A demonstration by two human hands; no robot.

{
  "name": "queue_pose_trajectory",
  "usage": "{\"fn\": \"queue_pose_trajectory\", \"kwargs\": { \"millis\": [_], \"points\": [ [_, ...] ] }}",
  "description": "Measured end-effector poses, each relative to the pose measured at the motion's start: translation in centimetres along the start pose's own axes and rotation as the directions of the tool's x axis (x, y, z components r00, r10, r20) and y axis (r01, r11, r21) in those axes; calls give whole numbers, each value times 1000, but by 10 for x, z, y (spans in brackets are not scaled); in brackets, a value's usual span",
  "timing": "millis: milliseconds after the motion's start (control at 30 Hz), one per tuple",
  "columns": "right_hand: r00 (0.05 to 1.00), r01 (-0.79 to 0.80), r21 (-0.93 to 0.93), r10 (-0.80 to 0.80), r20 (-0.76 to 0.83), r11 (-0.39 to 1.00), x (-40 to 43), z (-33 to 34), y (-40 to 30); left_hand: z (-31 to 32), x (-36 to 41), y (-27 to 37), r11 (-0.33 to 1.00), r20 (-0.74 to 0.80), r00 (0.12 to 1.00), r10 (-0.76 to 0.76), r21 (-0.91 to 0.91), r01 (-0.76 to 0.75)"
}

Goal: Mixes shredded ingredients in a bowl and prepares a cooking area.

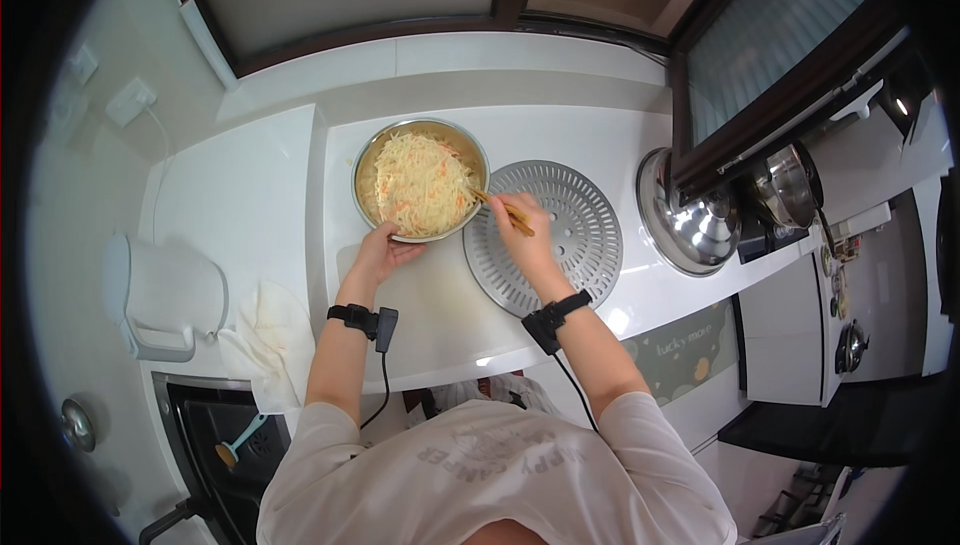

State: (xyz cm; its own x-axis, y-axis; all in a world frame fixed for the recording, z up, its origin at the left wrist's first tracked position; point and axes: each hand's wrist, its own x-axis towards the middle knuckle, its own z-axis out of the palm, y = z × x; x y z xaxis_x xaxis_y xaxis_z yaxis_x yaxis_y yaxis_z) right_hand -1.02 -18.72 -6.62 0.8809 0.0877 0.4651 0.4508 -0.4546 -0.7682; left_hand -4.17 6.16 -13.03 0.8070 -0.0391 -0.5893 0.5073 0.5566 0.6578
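Observation:
A stainless steel bowl point(486, 162) stands on the white countertop, filled with pale shredded vegetable point(420, 185) mixed with orange shreds. My left hand point(381, 254) grips the bowl's near rim, thumb on top and fingers against the outer wall. In my right hand point(527, 233) is a pair of wooden chopsticks point(517, 218). Their far ends reach over the bowl's right rim to the edge of the shreds; the very tips are hidden among them. Below my right hand lies a round, slotted metal steamer plate point(585, 245), partly covered by the hand and forearm.
A domed steel lid point(694, 222) sits at the right, under an open window sash point(780, 42). On the left are a white electric kettle point(176, 293), a white cloth point(266, 342) and a black sink point(225, 470) holding a scrub brush point(241, 440). A steel pot point(787, 185) stands farther right.

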Motion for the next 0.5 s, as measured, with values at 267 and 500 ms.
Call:
{"fn": "queue_pose_trajectory", "kwargs": {
  "millis": [267,500],
  "points": [
    [770,-532,582,637,31,615,18,48,70,8,13,-7,997,-64,996,62,43,-60],
    [730,-651,532,638,243,542,7,37,42,0,-4,-12,994,-146,984,106,7,-106]
  ]
}}
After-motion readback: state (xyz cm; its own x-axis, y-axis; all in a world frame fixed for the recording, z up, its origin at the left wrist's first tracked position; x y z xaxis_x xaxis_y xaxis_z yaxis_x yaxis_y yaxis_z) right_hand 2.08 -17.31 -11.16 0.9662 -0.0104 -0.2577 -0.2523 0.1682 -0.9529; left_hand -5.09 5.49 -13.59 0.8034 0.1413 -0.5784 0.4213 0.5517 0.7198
